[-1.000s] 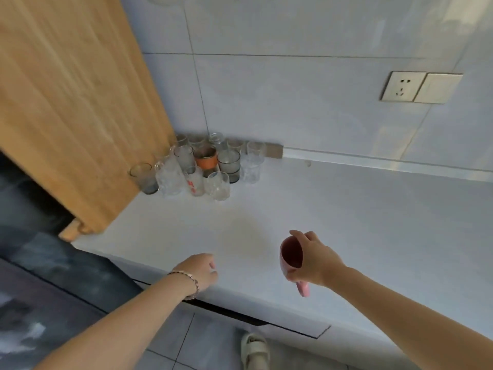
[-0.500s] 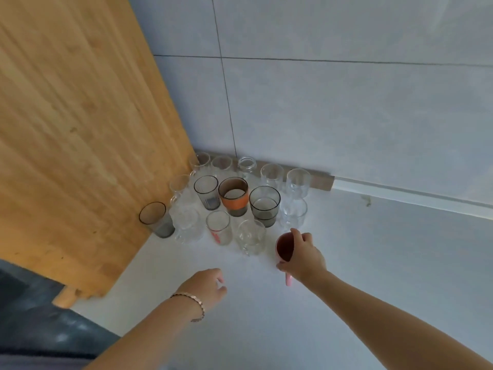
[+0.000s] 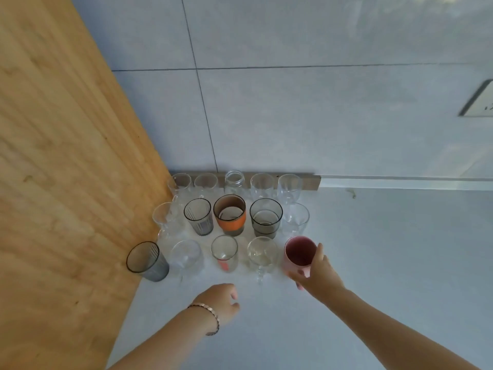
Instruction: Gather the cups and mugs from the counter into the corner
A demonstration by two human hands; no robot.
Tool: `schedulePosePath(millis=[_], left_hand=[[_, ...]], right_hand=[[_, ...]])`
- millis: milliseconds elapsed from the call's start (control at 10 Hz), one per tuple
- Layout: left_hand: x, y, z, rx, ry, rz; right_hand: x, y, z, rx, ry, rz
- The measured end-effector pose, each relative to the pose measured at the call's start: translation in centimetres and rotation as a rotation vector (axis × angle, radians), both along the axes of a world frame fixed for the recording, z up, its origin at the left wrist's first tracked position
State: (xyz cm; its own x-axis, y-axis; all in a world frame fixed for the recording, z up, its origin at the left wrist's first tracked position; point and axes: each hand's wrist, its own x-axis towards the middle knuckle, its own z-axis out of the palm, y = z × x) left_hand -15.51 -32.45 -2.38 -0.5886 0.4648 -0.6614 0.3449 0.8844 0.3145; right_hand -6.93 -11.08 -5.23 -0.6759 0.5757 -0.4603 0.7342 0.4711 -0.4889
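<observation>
My right hand grips a pink mug, which stands upright at the right end of the front row of glasses, beside a clear handled glass. Several cups fill the corner in three rows, among them an orange-banded cup, two smoky grey tumblers, a dark ribbed glass at the front left and a small glass with a red print. My left hand, with a bracelet on the wrist, hovers loosely curled and empty over the counter in front of the rows.
A wooden panel walls off the left side of the corner. The white counter stretches to the right. A tiled wall stands behind, with a socket plate at the far right.
My right hand has carried the pink mug from the counter's front edge to the right end of the front row. The view has closed in on the corner. My left hand followed forward.
</observation>
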Motion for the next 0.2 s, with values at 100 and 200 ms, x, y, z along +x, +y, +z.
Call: schedulePosePath(millis=[100, 200], left_hand=[[-1.6, 1.2, 0.7, -0.008, -0.013, -0.105], [-3.0, 3.6, 3.0, -0.024, 0.021, -0.181]], right_hand=[[1.2, 0.9, 0.9, -0.036, -0.069, 0.059], [2.2, 2.5, 3.3, -0.031, -0.272, 0.172]])
